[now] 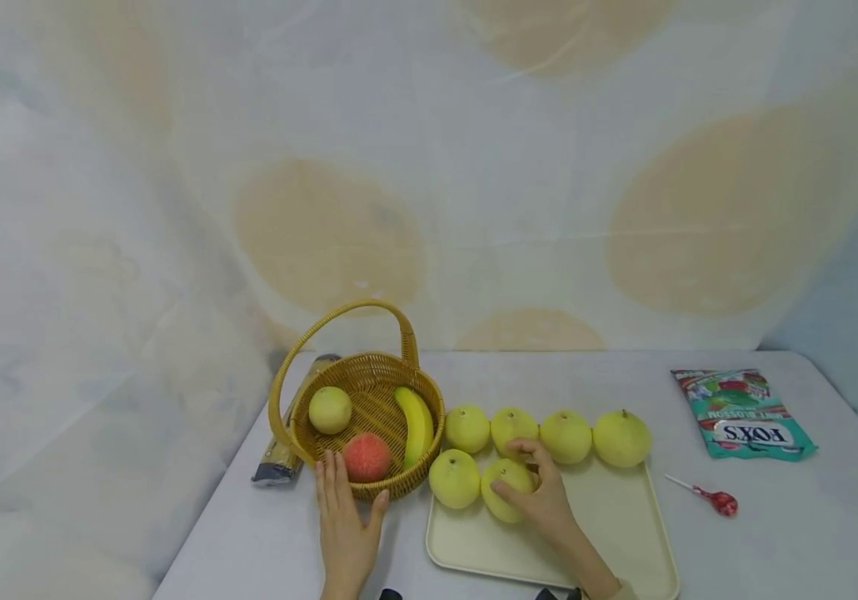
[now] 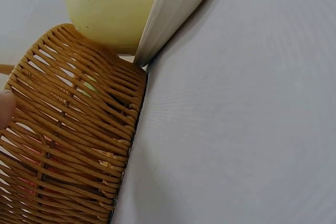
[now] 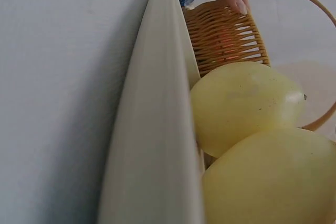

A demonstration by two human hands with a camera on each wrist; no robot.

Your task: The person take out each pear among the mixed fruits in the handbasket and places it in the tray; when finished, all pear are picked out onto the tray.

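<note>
My right hand (image 1: 545,496) curls its thumb and fingers round a round yellow-green fruit (image 1: 500,504), the right one of two in the front row on a cream tray (image 1: 601,537). Its left neighbour (image 1: 454,479) sits against the wicker basket. Several like it form the back row. In the right wrist view, a large yellow fruit (image 3: 273,182) fills the lower right; the fingers are out of sight there. My left hand (image 1: 346,533) rests straight fingers on the near rim of the basket (image 1: 432,471). Inside lie a red peach (image 1: 366,457), a banana (image 1: 417,425) and a pale yellow-green fruit (image 1: 330,410).
A teal FOX'S candy bag (image 1: 751,417) and a red lollipop (image 1: 721,502) lie right of the tray. Partly under the basket's left side is a dark and gold packet (image 1: 276,464). The basket's tall handle (image 1: 339,310) stands upright. A patterned cloth hangs behind the table.
</note>
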